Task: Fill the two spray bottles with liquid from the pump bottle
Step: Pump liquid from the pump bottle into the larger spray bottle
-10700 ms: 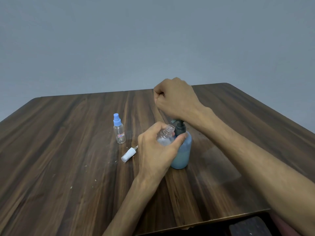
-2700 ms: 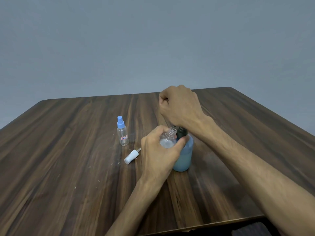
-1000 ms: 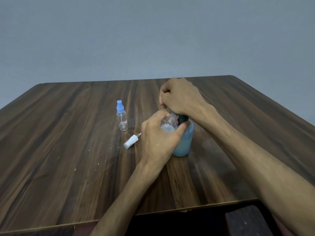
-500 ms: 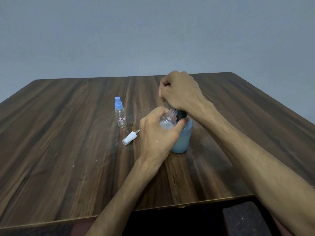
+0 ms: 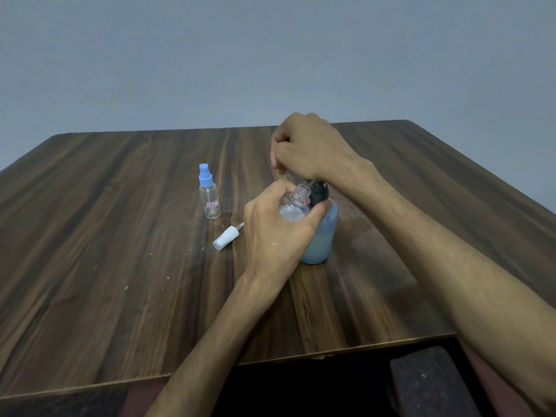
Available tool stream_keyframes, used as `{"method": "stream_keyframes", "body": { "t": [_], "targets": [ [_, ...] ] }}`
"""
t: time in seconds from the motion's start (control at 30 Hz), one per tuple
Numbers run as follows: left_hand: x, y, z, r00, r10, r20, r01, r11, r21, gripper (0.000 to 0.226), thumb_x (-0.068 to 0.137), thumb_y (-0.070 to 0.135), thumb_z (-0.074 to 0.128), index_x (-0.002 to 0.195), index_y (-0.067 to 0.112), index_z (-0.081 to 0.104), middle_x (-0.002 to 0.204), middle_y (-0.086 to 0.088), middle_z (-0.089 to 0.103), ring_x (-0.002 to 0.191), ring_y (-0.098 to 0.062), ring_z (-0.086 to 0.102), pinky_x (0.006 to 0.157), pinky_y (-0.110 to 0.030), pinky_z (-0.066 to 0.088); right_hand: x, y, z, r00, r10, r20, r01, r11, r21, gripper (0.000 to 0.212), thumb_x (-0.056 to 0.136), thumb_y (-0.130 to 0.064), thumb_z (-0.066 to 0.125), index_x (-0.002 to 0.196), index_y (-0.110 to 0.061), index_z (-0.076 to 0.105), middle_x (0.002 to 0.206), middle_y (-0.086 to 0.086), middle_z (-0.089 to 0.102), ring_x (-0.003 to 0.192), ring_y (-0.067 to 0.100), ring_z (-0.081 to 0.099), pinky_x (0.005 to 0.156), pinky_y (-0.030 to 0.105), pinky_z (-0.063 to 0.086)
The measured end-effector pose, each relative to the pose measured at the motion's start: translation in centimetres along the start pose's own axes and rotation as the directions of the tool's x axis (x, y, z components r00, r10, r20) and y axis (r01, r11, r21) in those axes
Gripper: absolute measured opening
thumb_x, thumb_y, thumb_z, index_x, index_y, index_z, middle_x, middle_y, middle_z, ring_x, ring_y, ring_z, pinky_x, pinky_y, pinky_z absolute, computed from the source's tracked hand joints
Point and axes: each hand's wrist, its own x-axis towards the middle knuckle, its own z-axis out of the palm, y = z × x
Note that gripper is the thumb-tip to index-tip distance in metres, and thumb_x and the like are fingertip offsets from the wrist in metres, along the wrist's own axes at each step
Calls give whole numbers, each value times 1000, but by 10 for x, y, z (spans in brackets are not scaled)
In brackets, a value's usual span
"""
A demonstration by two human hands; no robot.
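My left hand [image 5: 276, 227] grips a small clear spray bottle [image 5: 296, 204] with its cap off and pale liquid inside, held against the pump bottle. The pump bottle [image 5: 320, 236] is translucent blue with a black pump [image 5: 317, 191] and stands mid-table. My right hand [image 5: 310, 149] is curled in a fist over the pump head, which it hides. A second spray bottle [image 5: 209, 192], clear with a blue cap, stands upright to the left. A white spray cap [image 5: 225, 238] with its tube lies on the table between them.
Everything stands on a dark wooden table [image 5: 105, 266], whose near edge runs below my forearms. A dark seat [image 5: 433, 383] shows under that edge at the lower right. Small pale specks dot the wood left of the cap.
The view has tilted slightly, shifting everything in frame. My right fist has risen a little above the pump. My left hand still holds the open bottle at the spout.
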Motion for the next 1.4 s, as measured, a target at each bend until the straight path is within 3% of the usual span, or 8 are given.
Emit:
{"method": "stream_keyframes", "body": {
  "t": [0.1, 0.3, 0.6, 0.7, 0.77, 0.9, 1.07, 1.4],
  "targets": [
    [0, 0, 1, 1000, -16, 16, 17, 1000, -22, 24, 76, 16, 89, 73, 12, 65, 66, 3, 67, 64, -11, 64, 62, -37, 54, -6, 4, 10, 1000, 7, -26, -8, 999, -33, 29, 75, -15, 49, 77, -6, 76, 73, 8, 77, 75, 32, 70, 71, 43, 60],
    [-1, 0, 0, 1000, -10, 9, 10, 1000, -10, 25, 76, 19, 91, 73, 17, 66, 66, 8, 66, 64, -7, 63, 62, -32, 53, 0, 2, 2, 991, -35, -127, 36, 999, 3, 31, 73, -13, 45, 78, 1, 72, 78, 18, 75, 57, 24, 49, 72, 49, 62],
    [-2, 1, 0, 1000, -17, 10, 17, 1000, -5, 25, 76, 26, 89, 73, 17, 66, 65, 8, 66, 63, -8, 64, 60, -30, 52, 1, 3, 1, 989, -28, -147, 26, 999, -21, 27, 80, -10, 49, 80, 1, 73, 65, 16, 66, 57, 20, 44, 59, 34, 48],
    [-1, 2, 1, 999, -34, 14, 35, 999, -10, 28, 76, 19, 91, 70, 18, 64, 64, 8, 65, 63, -6, 63, 61, -32, 53, -4, 7, 10, 998, -4, -65, 2, 1000, -22, 27, 80, -12, 50, 82, 0, 74, 75, 16, 74, 62, 29, 52, 65, 37, 54],
    [-1, 3, 1, 999, -39, 6, 39, 999, -12, 29, 76, 17, 91, 70, 17, 63, 64, 7, 65, 62, -7, 62, 60, -33, 53, -5, 7, 13, 997, -6, -74, 4, 999, -36, 25, 81, -12, 51, 80, -1, 74, 79, 16, 75, 61, 25, 50, 60, 33, 48],
    [-1, 0, 1, 1000, -22, 8, 22, 1000, -10, 28, 77, 19, 92, 72, 16, 65, 63, 6, 65, 61, -6, 61, 59, -30, 51, 1, 5, 6, 985, -31, -172, 31, 1000, 0, 21, 76, -10, 47, 72, 1, 65, 70, 18, 69, 59, 18, 42, 56, 32, 41],
    [-1, 0, 1, 1000, -29, 4, 29, 999, -18, 26, 76, 18, 90, 72, 15, 65, 65, 6, 66, 63, -8, 63, 60, -34, 54, -4, 8, 13, 995, 0, -97, -2, 1000, -26, 21, 80, -12, 50, 71, -1, 66, 67, 18, 66, 58, 20, 43, 58, 35, 44],
    [-1, -2, 0, 1000, 14, 6, -14, 1000, -2, 26, 78, 17, 92, 73, 16, 66, 66, 7, 66, 64, -10, 65, 60, -26, 51, -2, 5, 6, 990, -36, -137, 32, 999, -30, 19, 80, -8, 49, 64, -4, 58, 58, 9, 50, 56, 20, 37, 54, 31, 37]
  ]
}}
